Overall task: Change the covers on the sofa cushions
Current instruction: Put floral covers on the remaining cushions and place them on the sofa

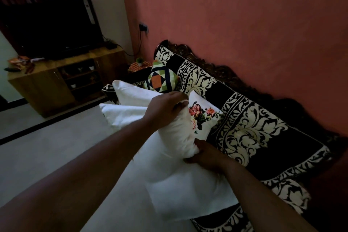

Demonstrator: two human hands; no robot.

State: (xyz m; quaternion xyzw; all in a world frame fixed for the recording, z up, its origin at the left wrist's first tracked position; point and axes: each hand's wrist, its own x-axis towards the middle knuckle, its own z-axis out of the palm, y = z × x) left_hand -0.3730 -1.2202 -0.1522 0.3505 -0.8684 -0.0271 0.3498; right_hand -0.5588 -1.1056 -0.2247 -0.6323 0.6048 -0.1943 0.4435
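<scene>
A plain white cushion insert [180, 181] lies over the front edge of the sofa [263, 137]. Its far end is bunched. My left hand [165, 109] grips that bunched end from above. My right hand [205, 154] pinches the same end from below. Just beyond my hands a white cover with a flower print [202, 117] lies against the sofa back; whether the insert's end is inside it I cannot tell. Two more bare white cushions [130, 100] lie further left on the seat. A cushion with a geometric green and orange cover [160, 78] stands at the sofa's far end.
The sofa wears a black throw with cream leaf patterns and stands against a pink wall [244, 24]. A wooden TV cabinet [56, 81] with a dark screen [47, 28] stands at the far left. Pale floor [47, 147] stretches to my left.
</scene>
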